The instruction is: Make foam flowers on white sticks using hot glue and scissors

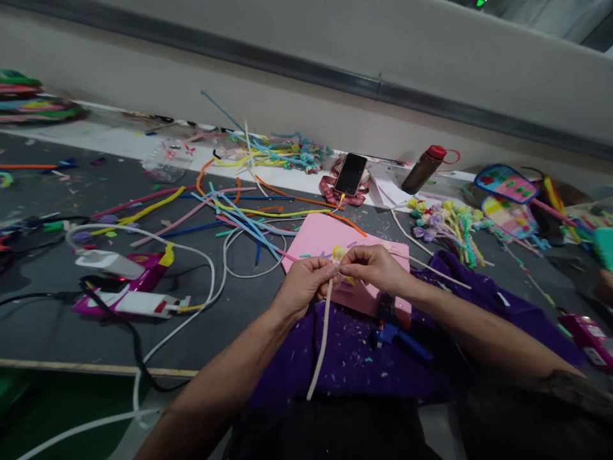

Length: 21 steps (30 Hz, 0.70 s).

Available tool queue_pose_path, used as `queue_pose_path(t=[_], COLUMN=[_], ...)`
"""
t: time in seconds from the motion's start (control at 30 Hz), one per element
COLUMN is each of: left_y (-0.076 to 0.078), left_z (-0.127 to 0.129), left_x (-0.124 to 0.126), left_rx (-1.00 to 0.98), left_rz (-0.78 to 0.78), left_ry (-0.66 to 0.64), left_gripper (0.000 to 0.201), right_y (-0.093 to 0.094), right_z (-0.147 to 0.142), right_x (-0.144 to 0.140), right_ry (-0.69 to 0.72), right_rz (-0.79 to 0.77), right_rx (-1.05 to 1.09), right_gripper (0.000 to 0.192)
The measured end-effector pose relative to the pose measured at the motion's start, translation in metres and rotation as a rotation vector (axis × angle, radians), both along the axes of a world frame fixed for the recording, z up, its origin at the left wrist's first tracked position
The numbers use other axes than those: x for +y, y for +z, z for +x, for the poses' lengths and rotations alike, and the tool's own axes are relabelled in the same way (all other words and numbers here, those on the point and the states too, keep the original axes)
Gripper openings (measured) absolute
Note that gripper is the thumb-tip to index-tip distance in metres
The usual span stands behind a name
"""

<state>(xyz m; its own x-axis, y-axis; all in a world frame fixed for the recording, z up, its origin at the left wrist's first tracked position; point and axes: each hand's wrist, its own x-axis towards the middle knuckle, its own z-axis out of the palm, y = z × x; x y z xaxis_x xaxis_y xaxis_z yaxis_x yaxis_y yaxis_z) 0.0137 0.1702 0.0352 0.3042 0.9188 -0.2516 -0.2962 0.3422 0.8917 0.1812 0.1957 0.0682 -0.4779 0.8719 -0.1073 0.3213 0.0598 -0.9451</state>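
Note:
My left hand (304,284) and my right hand (376,268) meet over a pink foam sheet (316,239). Both pinch a small yellow pipe-cleaner flower (338,253) at the top of a long cream stem (322,338) that hangs down toward my lap. The left hand grips the stem just under the flower; the right hand's fingers close on the flower head from the right. A purple cloth (354,358) lies under my forearms.
Loose coloured pipe cleaners (239,214) are scattered on the grey table (57,319). A pink glue gun (129,287) with white cables lies left. A blue tool (397,335) sits by my right wrist. A phone (350,174), a brown bottle (424,169) and finished flowers (445,223) lie behind.

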Motion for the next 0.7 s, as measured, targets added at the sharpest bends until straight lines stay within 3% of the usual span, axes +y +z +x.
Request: queue_pose_path(t=[0.3,0.5,0.7], left_y=[0.007,0.009,0.010], left_z=[-0.001,-0.003,-0.001], left_x=[-0.002,-0.001,-0.002], left_rx=[-0.102,-0.089,-0.120], left_rz=[-0.005,0.035,0.011], left_ry=[-0.012,0.034,0.010], left_gripper=[0.031,0.029,0.029], right_y=[-0.008,-0.012,-0.011], right_z=[0.002,0.000,-0.001], right_x=[0.005,0.010,0.006], right_ry=[0.049,-0.015,0.060], right_rz=[-0.397,-0.440,-0.479], right_rx=[0.354,0.388,0.460], right_gripper=[0.020,0.021,0.020])
